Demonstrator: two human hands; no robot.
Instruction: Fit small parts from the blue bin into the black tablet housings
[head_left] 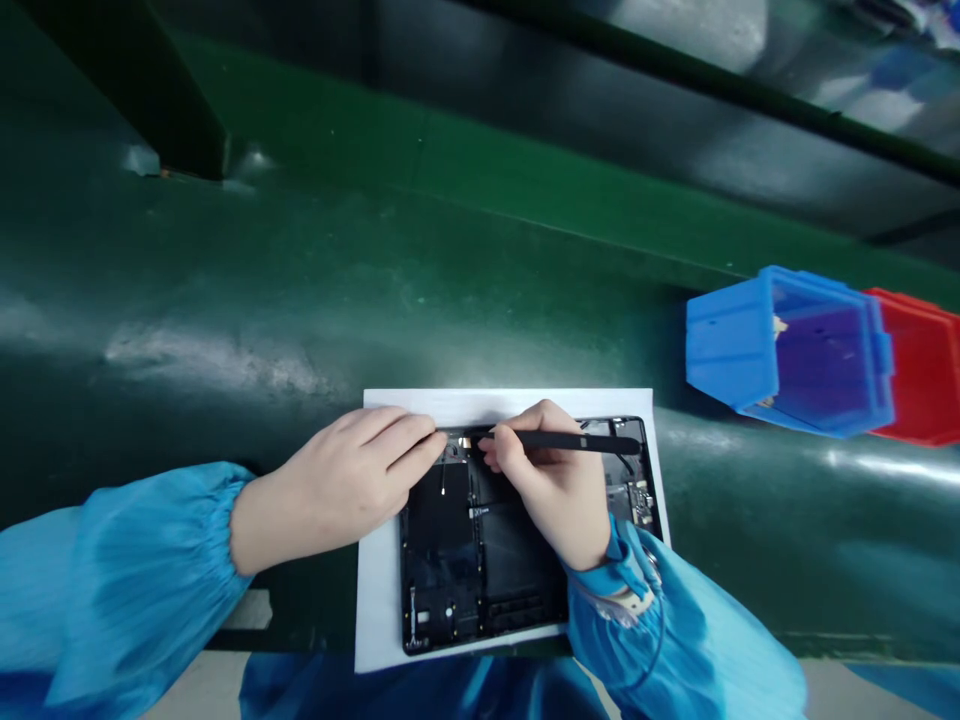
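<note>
A black electronic device casing (525,575), possibly of a tablet or laptop, lies with its inner side up on a white sheet (379,600). Boards, thin cables and connectors show inside it. My right hand (559,490) is closed around slim black tweezers (577,441), whose tip points left to a small part near the casing's top edge. A wrist strap with a cord circles that wrist. My left hand (352,475) rests at the casing's upper left corner, its fingers together and bent at the edge. Its thumb and whatever lies under the fingertips are hidden.
A blue bin (731,345) with a few small pieces in it stands to the right on the green bench (337,270). Behind it is a red bin (926,370). A dark post (172,110) rises at the upper left, and a rail crosses the back.
</note>
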